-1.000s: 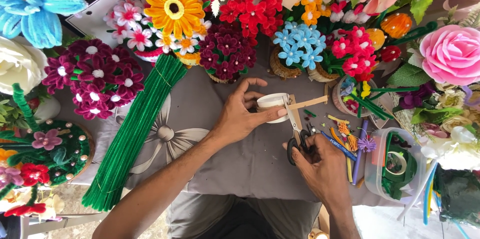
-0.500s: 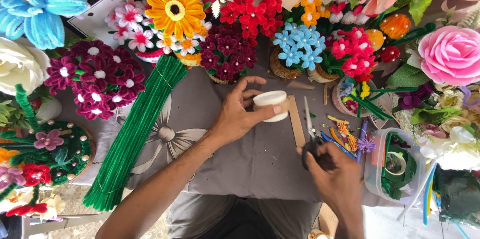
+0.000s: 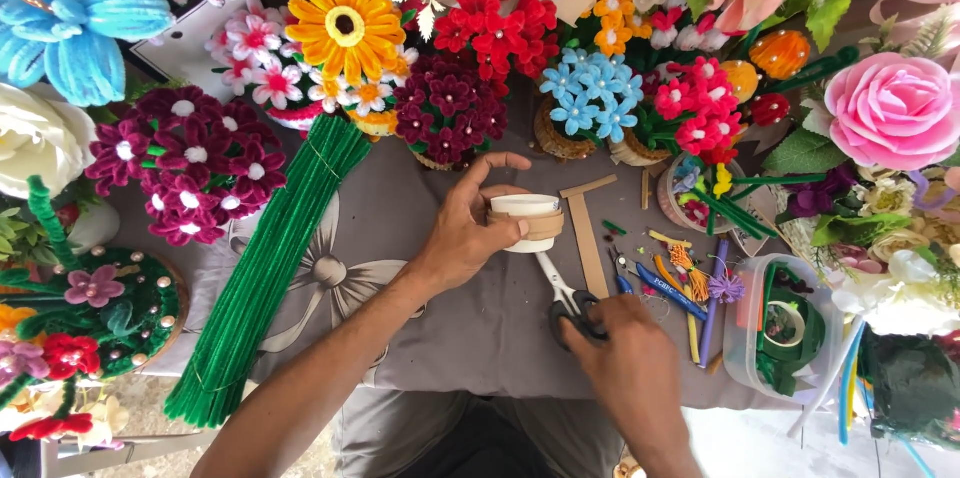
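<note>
White cup (image 3: pixel 527 221) with tan band; black-handled scissors (image 3: pixel 568 306); green pipe-cleaner bundle (image 3: pixel 268 268); grey cloth (image 3: pixel 440 318) with pale flower print; yellow-orange sunflower (image 3: pixel 345 26); pink rose (image 3: pixel 893 110); blue flower cluster (image 3: pixel 594 96).

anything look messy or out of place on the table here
Nothing damaged or spilled. The only untidy spot is the loose scatter of pens and pipe-cleaner scraps right of the scissors, lying at mixed angles on the grey cloth.

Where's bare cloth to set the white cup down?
Bare grey cloth lies between the green pipe-cleaner bundle and the scissors, under the left hand holding the white cup. Right of the wooden strip, scraps, pens and a plastic tub crowd it.
</note>
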